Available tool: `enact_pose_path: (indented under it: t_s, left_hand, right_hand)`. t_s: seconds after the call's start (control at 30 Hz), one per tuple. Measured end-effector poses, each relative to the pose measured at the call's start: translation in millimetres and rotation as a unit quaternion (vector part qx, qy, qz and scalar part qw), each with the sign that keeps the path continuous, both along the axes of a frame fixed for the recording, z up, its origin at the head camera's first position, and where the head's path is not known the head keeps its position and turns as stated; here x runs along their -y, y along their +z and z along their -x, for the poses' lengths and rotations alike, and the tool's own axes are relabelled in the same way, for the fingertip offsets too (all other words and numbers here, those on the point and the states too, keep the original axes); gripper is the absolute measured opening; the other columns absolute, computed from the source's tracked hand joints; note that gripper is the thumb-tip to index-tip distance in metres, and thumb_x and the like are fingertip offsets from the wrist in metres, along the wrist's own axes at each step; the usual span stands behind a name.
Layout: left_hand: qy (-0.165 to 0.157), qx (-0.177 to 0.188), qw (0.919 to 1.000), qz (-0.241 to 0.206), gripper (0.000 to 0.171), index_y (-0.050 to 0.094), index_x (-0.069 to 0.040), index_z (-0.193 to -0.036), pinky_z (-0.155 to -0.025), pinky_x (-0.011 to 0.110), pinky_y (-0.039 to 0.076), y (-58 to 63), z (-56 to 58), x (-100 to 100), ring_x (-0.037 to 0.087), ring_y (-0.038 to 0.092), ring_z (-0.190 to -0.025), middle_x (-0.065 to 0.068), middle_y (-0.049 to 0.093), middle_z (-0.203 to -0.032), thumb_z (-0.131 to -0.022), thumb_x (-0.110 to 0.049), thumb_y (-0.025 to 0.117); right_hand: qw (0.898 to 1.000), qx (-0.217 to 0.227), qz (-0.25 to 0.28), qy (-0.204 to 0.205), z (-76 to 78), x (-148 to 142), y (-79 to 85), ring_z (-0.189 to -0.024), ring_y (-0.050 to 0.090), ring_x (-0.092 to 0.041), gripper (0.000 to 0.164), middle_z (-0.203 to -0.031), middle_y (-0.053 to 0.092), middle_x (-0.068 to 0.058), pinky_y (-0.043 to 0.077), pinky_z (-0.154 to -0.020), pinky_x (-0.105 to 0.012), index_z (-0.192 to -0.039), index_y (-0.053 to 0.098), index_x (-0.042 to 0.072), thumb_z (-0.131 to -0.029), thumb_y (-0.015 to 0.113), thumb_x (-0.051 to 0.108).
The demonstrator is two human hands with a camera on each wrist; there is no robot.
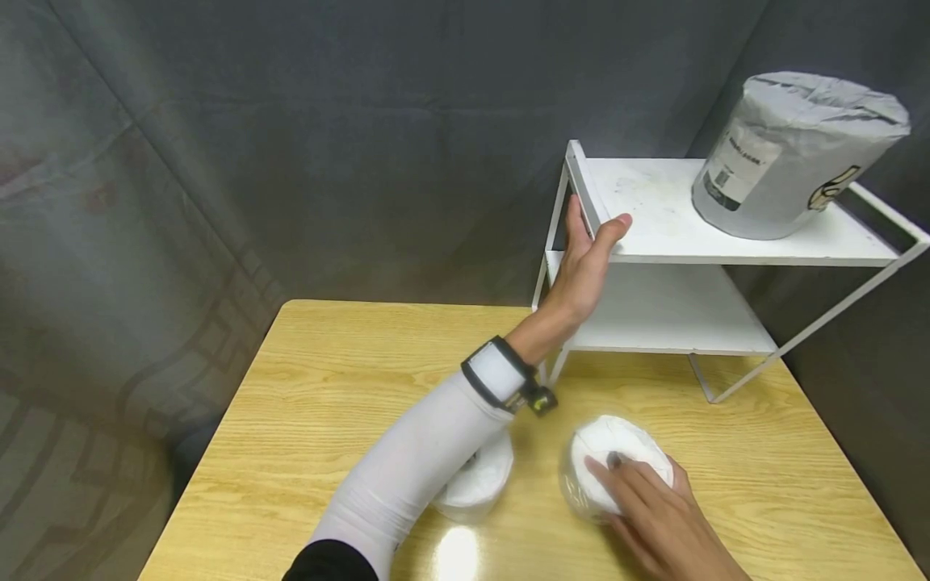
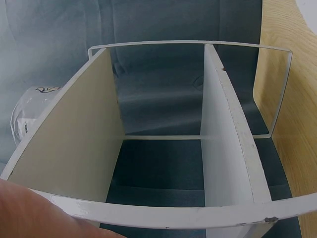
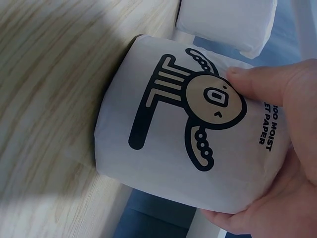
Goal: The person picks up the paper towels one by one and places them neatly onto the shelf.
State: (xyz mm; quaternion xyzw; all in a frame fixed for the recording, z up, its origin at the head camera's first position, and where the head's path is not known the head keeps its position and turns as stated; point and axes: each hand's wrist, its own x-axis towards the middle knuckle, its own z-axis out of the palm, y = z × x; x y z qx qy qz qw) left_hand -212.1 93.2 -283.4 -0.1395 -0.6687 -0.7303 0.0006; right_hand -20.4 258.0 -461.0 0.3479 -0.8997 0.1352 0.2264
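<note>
At the left end of the white rack [image 1: 654, 307], left hand [image 1: 584, 270] grips the end rail, thumb on the shelf side and fingers on the outer side. Right hand [image 1: 657, 508], well apart from it and lower, is clamped on the front paper roll [image 1: 619, 436], fingers over its top; right wrist view shows the thumb against the wrapper, beside a printed cartoon figure. This roll is upright at the front of the wooden table [image 1: 363, 347]; contact of its base with the surface: cannot tell. A second roll [image 1: 475, 482] is on the table to its left, partly hidden by the left forearm in a white sleeve [image 1: 417, 460]. The rack, two shelves, stands at the table's back right. On its upper shelf, towards the right, a large wrapped package [image 1: 792, 153] with a label. Grey cloth [image 1: 363, 161] hangs behind.
</note>
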Motion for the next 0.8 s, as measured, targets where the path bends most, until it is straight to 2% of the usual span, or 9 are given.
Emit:
enact_pose_path:
  t_s: [0.4,0.6,0.8]
  left_hand:
    - [0.003,0.002,1.0,0.004,0.097,-0.006,-0.024,-0.172,-0.13,0.045,0.017,0.2,-0.6,-1.0,0.019,0.015,-0.161,-0.001,-0.003,-0.178,-0.097,-0.06,0.044]
    - [-0.001,0.003,1.0,0.003,0.096,-0.007,-0.025,-0.171,-0.129,0.047,0.019,0.4,-1.8,-0.6,0.02,0.018,-0.161,-0.001,-0.002,-0.178,-0.097,-0.06,0.044]
    - [0.002,0.006,1.0,0.004,0.096,-0.006,-0.026,-0.172,-0.129,0.049,0.018,0.4,-1.5,-0.1,0.02,0.017,-0.161,-0.003,-0.001,-0.178,-0.097,-0.061,0.043]
  right_hand:
    - [1.0,0.007,0.001,-0.001,-1.5,-2.1,1.4,-0.112,0.059,-0.017,0.061,-0.122,0.067,0.001,0.035,-0.095,-0.054,-0.152,0.059,0.013,-0.113,0.034,0.053]
    - [1.0,0.007,0.002,-0.002,-2.7,-3.9,5.2,-0.115,0.059,-0.019,0.061,-0.124,0.068,-0.001,0.033,-0.098,-0.053,-0.152,0.059,0.013,-0.113,0.034,0.052]
    - [1.0,-0.003,0.002,-0.002,-1.8,-7.0,9.0,-0.115,0.059,-0.018,0.06,-0.124,0.068,0.0,0.033,-0.097,-0.051,-0.152,0.058,0.013,-0.113,0.033,0.051]
